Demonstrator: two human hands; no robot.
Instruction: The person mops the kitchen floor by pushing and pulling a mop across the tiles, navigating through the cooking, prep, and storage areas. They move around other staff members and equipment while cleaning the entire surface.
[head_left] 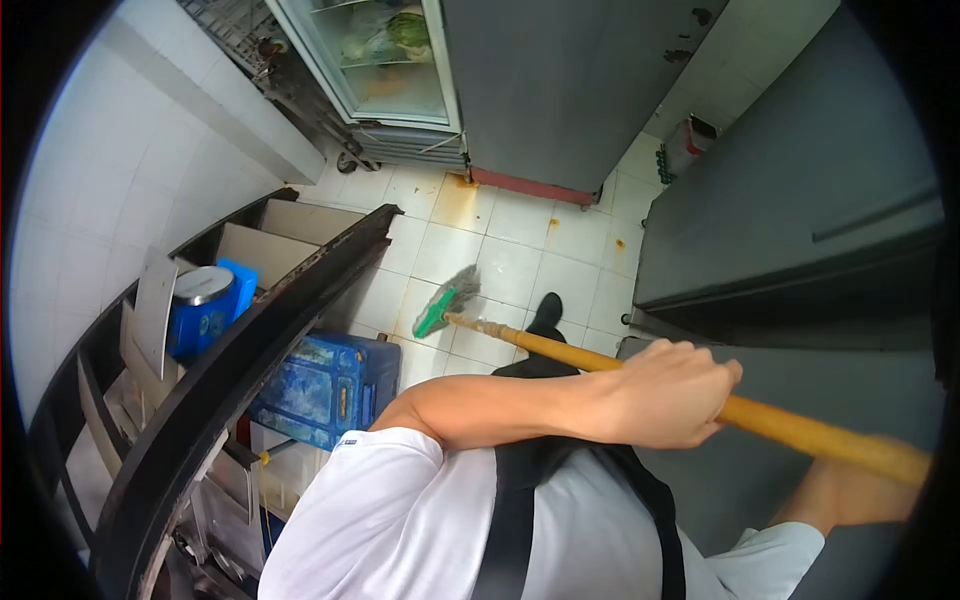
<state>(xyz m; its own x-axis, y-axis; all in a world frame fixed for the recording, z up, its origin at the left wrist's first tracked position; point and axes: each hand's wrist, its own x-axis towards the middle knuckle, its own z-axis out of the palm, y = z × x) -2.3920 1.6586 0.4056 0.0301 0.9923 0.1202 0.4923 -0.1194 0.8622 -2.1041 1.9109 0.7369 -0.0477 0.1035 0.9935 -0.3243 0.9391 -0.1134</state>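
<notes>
A broom with a yellow wooden handle (pixel 800 432) and a green head (pixel 435 312) slants across the view. Its grey bristles (pixel 461 284) rest on the white tiled floor. My left hand (pixel 672 394) reaches across my body, its fingers wrapped round the middle of the handle. Toward the upper end of the handle, at the right edge of the view, is my right hand (pixel 880 487). It is blurred and partly cut off, closed about the handle.
Left of me runs a dark-edged shelf unit (pixel 250 370) holding a blue tin (pixel 198 318). Beside it stands a blue crate (pixel 325 385). A glass-door fridge (pixel 400 75) and a grey cabinet (pixel 560 90) stand ahead. Another grey cabinet (pixel 800 220) is at right. Rusty stains mark the floor (pixel 500 262).
</notes>
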